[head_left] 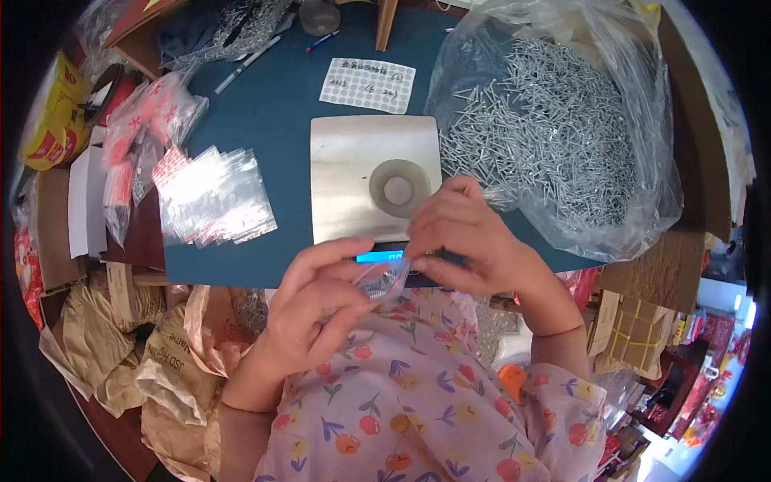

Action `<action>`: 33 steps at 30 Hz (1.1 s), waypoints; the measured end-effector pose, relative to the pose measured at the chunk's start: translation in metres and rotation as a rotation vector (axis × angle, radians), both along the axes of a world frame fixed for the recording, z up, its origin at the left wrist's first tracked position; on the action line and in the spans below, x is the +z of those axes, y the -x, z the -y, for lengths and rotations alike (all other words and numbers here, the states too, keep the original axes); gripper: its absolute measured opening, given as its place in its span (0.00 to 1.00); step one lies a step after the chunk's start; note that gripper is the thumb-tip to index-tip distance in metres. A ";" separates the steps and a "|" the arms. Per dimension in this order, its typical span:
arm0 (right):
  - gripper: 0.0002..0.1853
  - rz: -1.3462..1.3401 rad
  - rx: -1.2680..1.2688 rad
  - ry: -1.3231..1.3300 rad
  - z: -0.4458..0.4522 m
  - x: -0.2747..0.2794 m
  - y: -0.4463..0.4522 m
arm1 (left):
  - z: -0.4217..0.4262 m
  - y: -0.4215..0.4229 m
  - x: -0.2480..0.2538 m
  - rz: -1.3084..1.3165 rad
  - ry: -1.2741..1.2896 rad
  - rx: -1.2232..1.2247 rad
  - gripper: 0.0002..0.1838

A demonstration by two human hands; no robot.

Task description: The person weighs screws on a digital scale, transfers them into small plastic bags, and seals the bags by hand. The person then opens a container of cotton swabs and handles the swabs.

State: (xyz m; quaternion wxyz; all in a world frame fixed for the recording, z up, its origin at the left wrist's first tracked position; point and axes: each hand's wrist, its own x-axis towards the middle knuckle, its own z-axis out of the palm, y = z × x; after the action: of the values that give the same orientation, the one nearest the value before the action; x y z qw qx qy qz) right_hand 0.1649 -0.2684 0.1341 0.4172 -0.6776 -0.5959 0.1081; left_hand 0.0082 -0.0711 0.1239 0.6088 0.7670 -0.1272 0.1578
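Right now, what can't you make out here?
Head view, all four:
Small clear plastic bag: its exact contents, hidden by glare and the left hand.
Blue rectangular digital display: full reading, digits small and blurred.
White paper sheet with round stickers: some handwriting, too small.
Brown wooden post: far end, cut off by top edge.

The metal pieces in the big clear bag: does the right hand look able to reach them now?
Probably yes: the right hand is close to the big clear bag, where the metal pieces seem uncovered, though that hand is at the small bag.
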 end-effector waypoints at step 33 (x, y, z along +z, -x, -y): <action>0.17 0.113 -0.074 0.167 0.019 -0.002 -0.013 | -0.046 0.046 0.000 -0.419 0.243 0.103 0.09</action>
State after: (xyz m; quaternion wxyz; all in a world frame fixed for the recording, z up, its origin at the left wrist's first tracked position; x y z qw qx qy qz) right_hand 0.1783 -0.2876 0.1324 0.3287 -0.7366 -0.5819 0.1034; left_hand -0.0381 -0.0249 0.1237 0.7007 0.7097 0.0609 0.0402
